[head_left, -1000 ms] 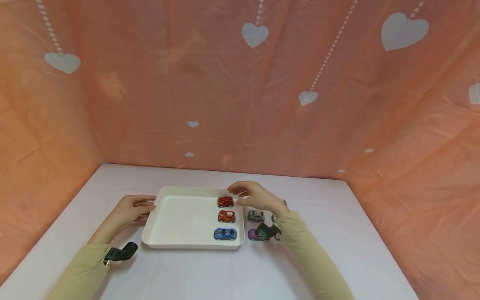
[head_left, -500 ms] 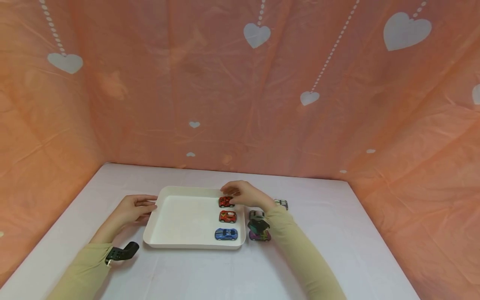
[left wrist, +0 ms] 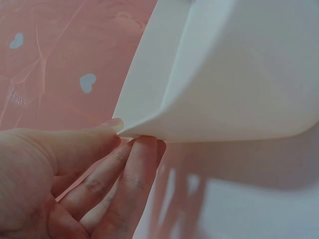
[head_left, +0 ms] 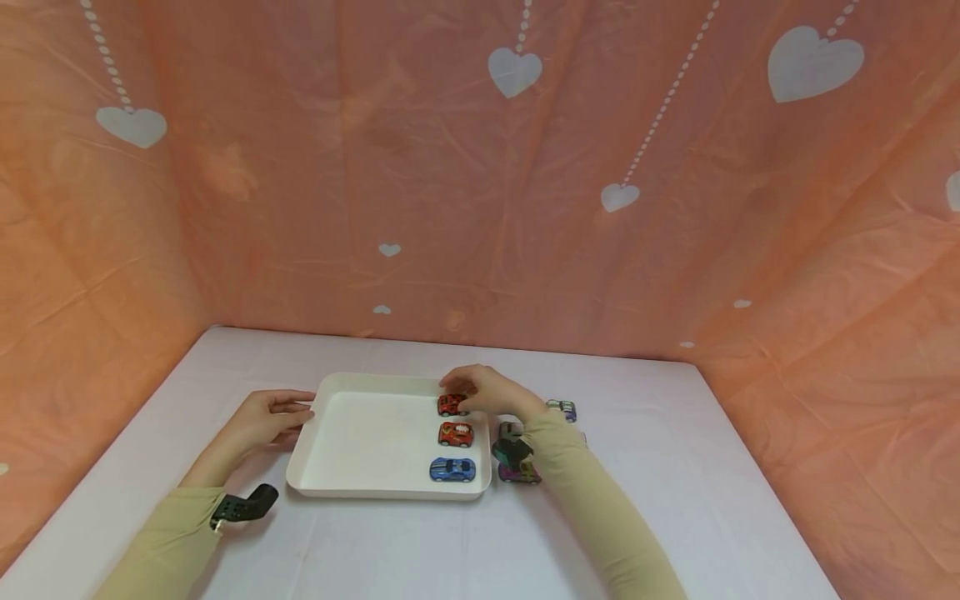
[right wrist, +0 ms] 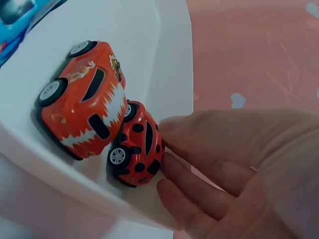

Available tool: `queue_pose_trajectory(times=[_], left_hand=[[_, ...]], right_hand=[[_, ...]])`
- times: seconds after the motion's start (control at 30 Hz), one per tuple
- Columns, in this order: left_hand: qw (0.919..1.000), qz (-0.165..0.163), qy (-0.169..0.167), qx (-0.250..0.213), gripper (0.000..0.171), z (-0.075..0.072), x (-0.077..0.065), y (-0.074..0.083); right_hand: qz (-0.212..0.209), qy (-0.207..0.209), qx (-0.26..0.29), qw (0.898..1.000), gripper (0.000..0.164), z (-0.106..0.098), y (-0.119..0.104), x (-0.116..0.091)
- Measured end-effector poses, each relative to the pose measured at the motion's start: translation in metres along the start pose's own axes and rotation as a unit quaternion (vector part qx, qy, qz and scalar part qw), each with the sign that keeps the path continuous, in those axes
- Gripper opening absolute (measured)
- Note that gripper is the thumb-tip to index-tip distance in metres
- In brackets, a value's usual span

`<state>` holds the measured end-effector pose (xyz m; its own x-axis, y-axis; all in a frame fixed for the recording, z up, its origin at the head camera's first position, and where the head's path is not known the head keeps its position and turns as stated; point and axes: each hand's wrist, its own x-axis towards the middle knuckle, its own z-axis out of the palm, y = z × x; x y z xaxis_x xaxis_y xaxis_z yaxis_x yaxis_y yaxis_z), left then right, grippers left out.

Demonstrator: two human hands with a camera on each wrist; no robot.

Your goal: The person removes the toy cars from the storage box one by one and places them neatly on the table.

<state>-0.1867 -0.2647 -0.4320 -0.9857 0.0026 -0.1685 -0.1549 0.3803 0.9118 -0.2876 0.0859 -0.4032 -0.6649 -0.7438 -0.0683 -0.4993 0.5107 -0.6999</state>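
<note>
White table (head_left: 375,550) fills lower frame; heart-printed orange sheeting (head_left: 450,167) above. Left hand (head_left: 258,418), lower left, pinches white tray (head_left: 367,442); right hand (head_left: 491,392), lower centre, grips spotted red car (right wrist: 138,147).

Booth (head_left: 825,333) with heart-print drapes (head_left: 435,192)

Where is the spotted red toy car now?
In the head view, the spotted red toy car sits in the far right corner of the white tray, by the right hand, beyond the red-and-white toy car.
</note>
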Motion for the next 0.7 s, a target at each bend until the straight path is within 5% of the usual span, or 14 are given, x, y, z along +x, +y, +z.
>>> queue_pose_trajectory(times=[0.7], left_hand=[[1.0000,-0.004,0.004,0.007,0.046,0.000,-0.001,0.001]], right_hand=[[0.011,-0.031,-0.049,0.998,0.045,0.007,-0.006,0.010]])
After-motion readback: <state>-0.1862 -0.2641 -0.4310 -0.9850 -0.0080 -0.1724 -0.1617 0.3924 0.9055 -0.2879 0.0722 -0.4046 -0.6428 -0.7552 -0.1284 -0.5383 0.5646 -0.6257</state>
